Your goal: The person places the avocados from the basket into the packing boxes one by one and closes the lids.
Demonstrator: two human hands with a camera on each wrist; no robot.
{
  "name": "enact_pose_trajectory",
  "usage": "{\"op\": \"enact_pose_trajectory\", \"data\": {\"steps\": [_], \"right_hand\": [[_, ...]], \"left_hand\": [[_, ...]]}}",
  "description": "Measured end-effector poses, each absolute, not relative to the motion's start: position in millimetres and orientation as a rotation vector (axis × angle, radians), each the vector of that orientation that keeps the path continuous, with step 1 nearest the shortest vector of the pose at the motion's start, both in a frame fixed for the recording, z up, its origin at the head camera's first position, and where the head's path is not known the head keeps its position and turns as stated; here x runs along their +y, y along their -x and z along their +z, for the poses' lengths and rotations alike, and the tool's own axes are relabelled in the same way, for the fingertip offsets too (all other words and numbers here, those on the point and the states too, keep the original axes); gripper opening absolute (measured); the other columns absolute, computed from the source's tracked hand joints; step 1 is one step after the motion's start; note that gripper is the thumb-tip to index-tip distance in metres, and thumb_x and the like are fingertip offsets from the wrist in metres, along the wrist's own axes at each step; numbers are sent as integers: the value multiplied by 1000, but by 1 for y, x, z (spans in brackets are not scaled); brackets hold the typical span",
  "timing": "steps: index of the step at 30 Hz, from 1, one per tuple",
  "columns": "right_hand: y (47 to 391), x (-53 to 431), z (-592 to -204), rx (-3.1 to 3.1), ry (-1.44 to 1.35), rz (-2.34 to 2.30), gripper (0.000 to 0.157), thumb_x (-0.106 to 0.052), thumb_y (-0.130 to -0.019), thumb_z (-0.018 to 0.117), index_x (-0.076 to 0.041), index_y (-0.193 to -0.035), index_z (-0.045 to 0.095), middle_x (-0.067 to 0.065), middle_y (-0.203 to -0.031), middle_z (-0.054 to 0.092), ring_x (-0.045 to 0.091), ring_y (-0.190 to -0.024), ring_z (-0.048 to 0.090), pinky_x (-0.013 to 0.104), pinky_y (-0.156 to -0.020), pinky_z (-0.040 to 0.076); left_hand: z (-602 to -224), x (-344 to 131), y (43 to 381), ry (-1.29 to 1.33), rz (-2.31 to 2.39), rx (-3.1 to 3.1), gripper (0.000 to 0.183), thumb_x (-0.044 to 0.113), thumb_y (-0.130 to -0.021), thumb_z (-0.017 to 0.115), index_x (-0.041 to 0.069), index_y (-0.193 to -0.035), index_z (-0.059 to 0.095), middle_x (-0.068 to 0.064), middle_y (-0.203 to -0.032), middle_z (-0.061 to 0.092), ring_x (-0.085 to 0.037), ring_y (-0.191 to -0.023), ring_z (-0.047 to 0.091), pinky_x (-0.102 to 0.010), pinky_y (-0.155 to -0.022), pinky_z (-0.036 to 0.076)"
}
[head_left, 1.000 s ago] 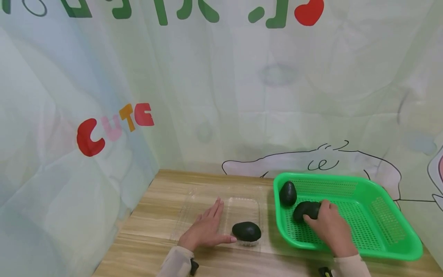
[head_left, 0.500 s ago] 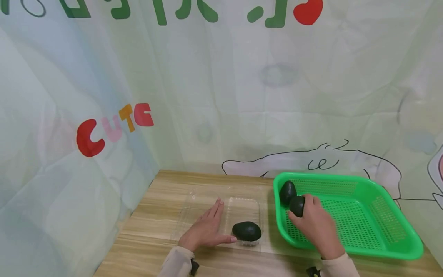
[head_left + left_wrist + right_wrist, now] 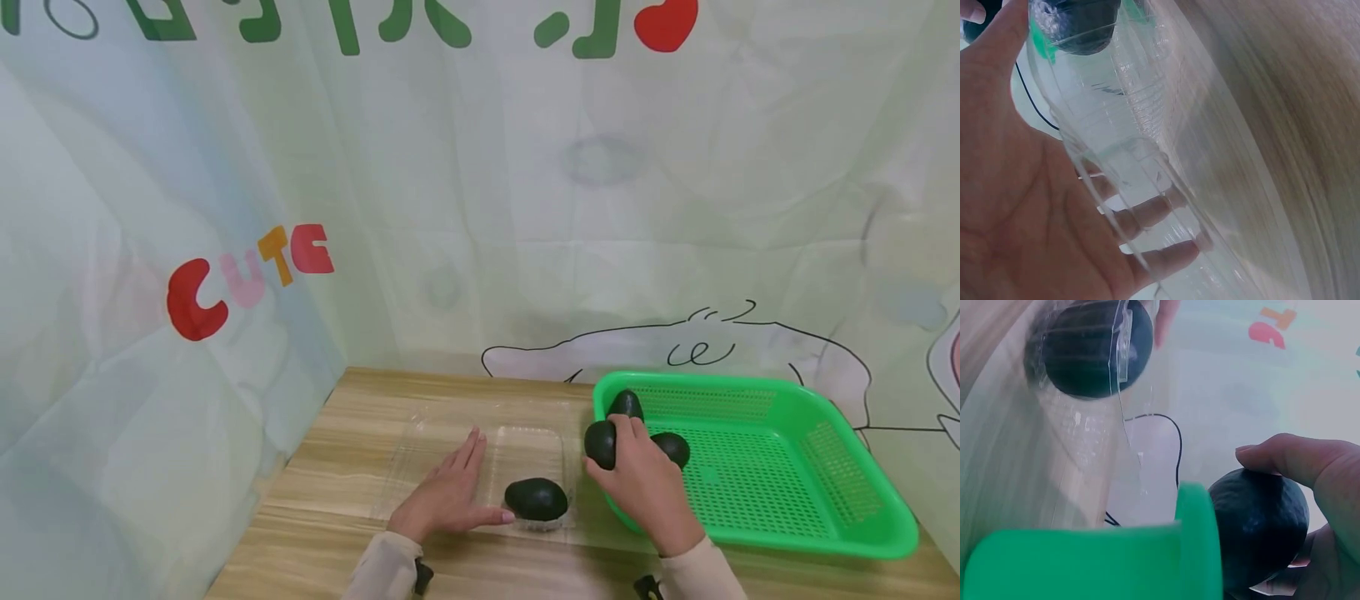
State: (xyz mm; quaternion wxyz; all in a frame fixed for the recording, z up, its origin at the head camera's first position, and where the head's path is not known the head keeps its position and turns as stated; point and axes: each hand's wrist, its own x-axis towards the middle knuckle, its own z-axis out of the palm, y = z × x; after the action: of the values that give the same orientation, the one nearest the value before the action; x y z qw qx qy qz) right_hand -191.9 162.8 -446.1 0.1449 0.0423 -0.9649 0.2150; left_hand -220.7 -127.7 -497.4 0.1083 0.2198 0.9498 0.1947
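Note:
A dark avocado (image 3: 600, 445) is gripped by my right hand (image 3: 641, 483), thumb on one side and fingers on the other, at the left rim of the green basket (image 3: 806, 546). In the right wrist view the held avocado (image 3: 1260, 528) shows just beyond the basket's green rim. My left hand (image 3: 450, 492) lies with straight fingers on the clear plastic clamshell container (image 3: 528, 429). Another avocado (image 3: 536, 499) lies on its side in the container's near right part, by my left thumb.
Inside the basket, one avocado (image 3: 626, 403) leans at the back left corner and another (image 3: 672, 448) sits partly behind my right hand. The wooden table (image 3: 300, 483) meets a printed curtain (image 3: 465, 250) at the back and left.
My right hand has carried its avocado leftward from inside the basket to the left rim. An avocado behind that hand has come into view. The left hand has stayed put.

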Motion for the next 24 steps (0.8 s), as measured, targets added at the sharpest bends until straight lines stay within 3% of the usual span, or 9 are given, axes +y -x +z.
{"op": "enact_pose_trajectory", "data": {"steps": [10, 17, 24], "right_hand": [[195, 148, -450, -2710, -167, 600, 65, -38, -80, 81, -2, -129, 59, 16, -116, 63, 30, -83, 70, 51, -55, 56], [197, 137, -453, -2679, -262, 633, 67, -38, -81, 82, -6, -134, 57, 13, -120, 62, 30, -102, 67, 51, -62, 58], [197, 129, -458, -2689, -300, 610, 64, -37, -80, 83, -7, -131, 59, 10, -121, 62, 29, -101, 65, 50, -68, 59]], "left_hand": [[-500, -128, 223, -668, 548, 2801, 124, 76, -80, 66, 1, -162, 11, -18, -170, 5, -42, -151, 25, -63, -114, 32], [-499, -128, 225, -666, 544, 2808, 125, 77, -79, 67, 1, -162, 12, -18, -170, 5, -42, -151, 25, -63, -114, 33], [-501, -129, 224, -645, 543, 2796, 127, 81, -78, 64, 4, -163, 11, -15, -171, 4, -37, -154, 21, -61, -116, 31]]}}
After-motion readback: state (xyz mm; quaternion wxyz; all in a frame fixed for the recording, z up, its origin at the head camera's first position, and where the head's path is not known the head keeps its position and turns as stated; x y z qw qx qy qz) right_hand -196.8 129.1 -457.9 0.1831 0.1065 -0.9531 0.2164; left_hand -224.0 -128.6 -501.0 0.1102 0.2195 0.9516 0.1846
